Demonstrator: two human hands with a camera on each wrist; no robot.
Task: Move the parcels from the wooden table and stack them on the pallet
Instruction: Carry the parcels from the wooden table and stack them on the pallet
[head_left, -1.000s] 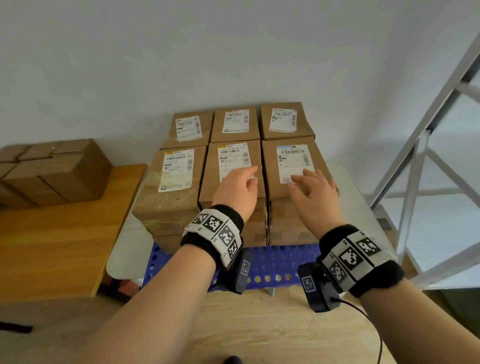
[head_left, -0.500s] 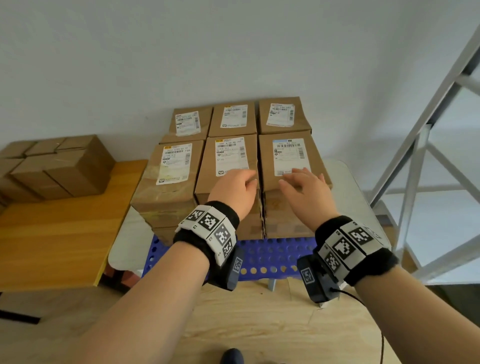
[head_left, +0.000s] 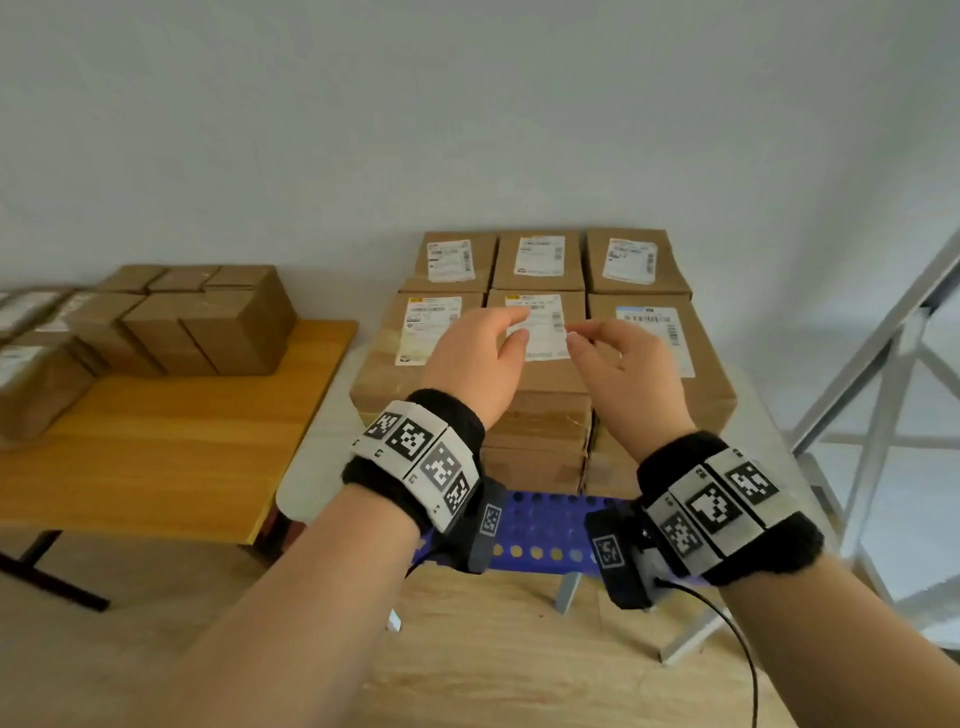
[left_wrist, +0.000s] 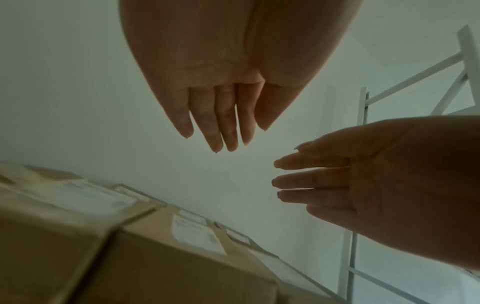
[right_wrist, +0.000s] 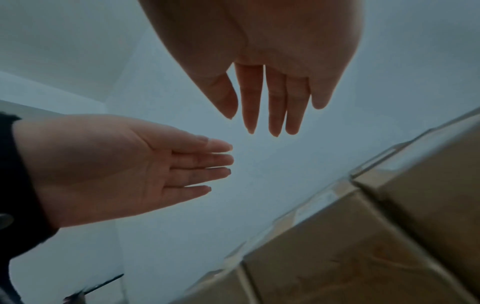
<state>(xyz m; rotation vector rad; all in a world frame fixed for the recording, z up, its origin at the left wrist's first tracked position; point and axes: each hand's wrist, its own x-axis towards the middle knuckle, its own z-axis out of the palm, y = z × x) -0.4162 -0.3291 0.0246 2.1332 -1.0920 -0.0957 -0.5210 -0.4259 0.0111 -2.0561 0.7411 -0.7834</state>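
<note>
In the head view, the left hand (head_left: 480, 358) and right hand (head_left: 626, 374) are hovering empty, fingers relaxed, at frame centre above the labelled parcels (head_left: 537, 332) stacked flush on the blue pallet (head_left: 540, 525); more parcels are waiting on the wooden table (head_left: 171, 441) at left. The left wrist view is showing straight fingers (left_wrist: 218, 123) gripping nothing, probably just clear of the boxes. The right wrist view is showing the same.
</note>
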